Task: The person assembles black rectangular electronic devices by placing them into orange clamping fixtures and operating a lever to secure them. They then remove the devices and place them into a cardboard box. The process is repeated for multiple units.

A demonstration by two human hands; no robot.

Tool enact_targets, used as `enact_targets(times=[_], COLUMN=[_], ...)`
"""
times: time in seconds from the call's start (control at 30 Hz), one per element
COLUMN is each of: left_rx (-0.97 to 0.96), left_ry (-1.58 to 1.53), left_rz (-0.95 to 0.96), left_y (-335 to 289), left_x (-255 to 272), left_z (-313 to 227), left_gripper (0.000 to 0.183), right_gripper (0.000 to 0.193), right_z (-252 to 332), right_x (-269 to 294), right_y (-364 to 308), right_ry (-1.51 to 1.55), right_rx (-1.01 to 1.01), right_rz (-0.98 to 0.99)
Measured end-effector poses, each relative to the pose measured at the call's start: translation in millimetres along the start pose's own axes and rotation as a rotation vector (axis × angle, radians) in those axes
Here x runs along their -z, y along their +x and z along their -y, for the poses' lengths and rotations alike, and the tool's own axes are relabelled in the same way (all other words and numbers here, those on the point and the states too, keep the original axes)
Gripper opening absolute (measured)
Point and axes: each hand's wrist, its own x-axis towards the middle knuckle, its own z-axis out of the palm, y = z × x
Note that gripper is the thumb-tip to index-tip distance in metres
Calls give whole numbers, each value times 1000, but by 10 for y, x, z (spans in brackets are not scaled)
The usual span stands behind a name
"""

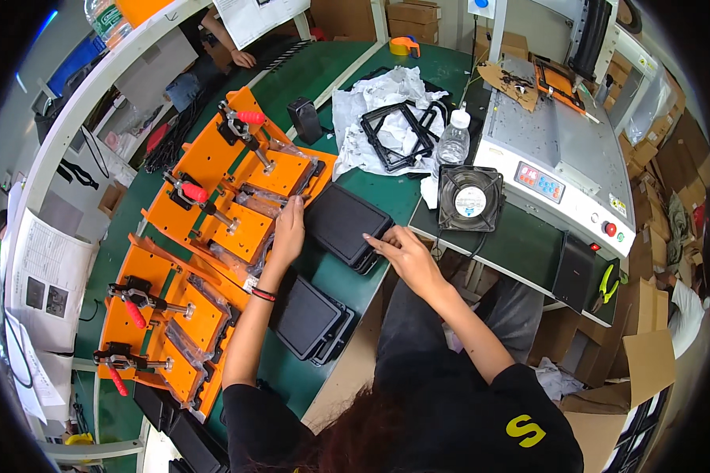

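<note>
A stack of flat black rectangular panels [347, 223] with rounded corners lies on the green table between my hands. My right hand [412, 260] grips the right edge of the top panel, its thumb on the upper face and its fingers at the side. My left hand [289, 232] is raised beside the left edge of that stack, close to an orange clamping fixture [248, 169]; its fingers are stretched out and hold nothing visible. Nearer to me sits a second stack of black panels [308, 315]. Dark strips under clear film lie in the fixture.
Another orange fixture [166, 331] with red-handled clamps stands at the near left. Black frames [402, 135] lie on white cloth farther back, near a clear bottle [454, 140]. On the right are a small fan [470, 199], a white-grey machine [556, 169] and green-handled cutters [607, 285].
</note>
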Motion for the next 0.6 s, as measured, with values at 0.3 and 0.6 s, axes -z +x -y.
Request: enact_targets(times=[0.3, 0.6], left_rx=[-263, 181], left_ry=[38, -516], left_rz=[643, 779], left_y=[-853, -1829], left_x=[412, -1491], left_z=[-1810, -1562], left_gripper=[26, 26], right_gripper=[31, 44], right_z=[-200, 244], right_x=[2371, 5290], right_y=[-1670, -5315], right_ry=[-777, -1209], right_rx=[-636, -1722], right_rz=[-745, -196])
